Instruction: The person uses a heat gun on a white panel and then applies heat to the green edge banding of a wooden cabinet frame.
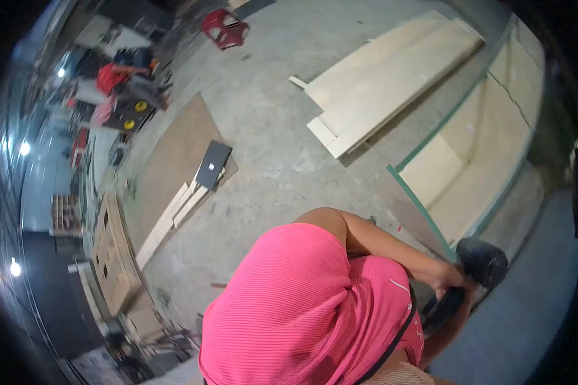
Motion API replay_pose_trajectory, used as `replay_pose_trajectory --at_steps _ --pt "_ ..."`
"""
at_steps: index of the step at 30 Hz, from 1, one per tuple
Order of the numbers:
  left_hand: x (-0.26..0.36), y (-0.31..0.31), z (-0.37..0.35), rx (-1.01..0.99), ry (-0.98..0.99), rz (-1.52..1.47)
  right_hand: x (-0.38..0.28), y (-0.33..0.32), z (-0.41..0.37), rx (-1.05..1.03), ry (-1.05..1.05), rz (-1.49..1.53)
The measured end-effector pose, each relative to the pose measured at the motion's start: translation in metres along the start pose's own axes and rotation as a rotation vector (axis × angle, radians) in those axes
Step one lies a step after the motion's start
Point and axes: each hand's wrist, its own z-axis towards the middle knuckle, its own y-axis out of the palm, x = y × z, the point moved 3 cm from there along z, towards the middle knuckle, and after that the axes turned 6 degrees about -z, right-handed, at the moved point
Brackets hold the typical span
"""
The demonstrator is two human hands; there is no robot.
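Observation:
My left hand (447, 276) is closed over a black power tool (483, 260) at the lower right; my bare arm runs to it from my pink shirt. My right hand (465, 307) comes up from below and wraps the tool's dark handle, its fingers mostly hidden. The tool rests against the near corner of a large pale plywood box (478, 151) with green edging, lying open on the concrete floor.
Pale plywood panels (392, 77) lie stacked on the floor beyond the box. A brown board (170, 160) with a black piece (212, 163) and wood strips (171, 221) lies to the left. A red stool (225, 28), red machines (119, 86) and a wooden crate (112, 253) line the far side.

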Motion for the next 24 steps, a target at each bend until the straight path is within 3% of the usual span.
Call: replay_pose_trajectory --at_steps 2,6,10,11,13,14,15,17,19,21,24 --pt "-0.003 0.006 0.014 -0.031 -0.065 -0.091 -0.016 -0.025 0.005 -0.065 0.043 -0.029" --pt "-0.002 0.019 0.031 -0.061 -0.147 -0.170 -0.037 0.019 -0.013 -0.139 0.115 -0.063" --pt "-0.002 0.037 0.043 -0.147 -0.169 -0.131 -0.076 0.017 -0.024 -0.186 0.186 -0.106" --pt "-0.001 0.045 0.042 -0.138 -0.154 -0.132 -0.086 -0.036 -0.034 -0.197 0.205 -0.116" --pt "0.000 0.064 0.046 -0.023 -0.132 -0.157 -0.101 -0.027 -0.055 -0.214 0.220 -0.114" --pt "-0.006 0.066 0.055 0.022 -0.104 -0.236 -0.132 0.005 -0.074 -0.048 0.137 -0.186" --pt "-0.007 0.070 0.063 0.061 -0.072 -0.319 -0.138 -0.006 -0.070 -0.055 0.120 -0.182" --pt "-0.001 0.082 0.062 0.081 -0.038 -0.321 -0.132 -0.034 -0.055 -0.078 0.438 -0.160" --pt "-0.010 0.079 0.074 0.154 0.007 -0.349 -0.120 -0.060 -0.033 -0.123 0.384 -0.192" --pt "-0.010 0.089 0.074 0.211 0.046 -0.413 -0.117 -0.066 -0.022 -0.349 0.449 -0.224" --pt "-0.003 0.093 0.065 0.215 0.088 -0.491 -0.122 -0.071 -0.020 -0.325 0.475 -0.297"
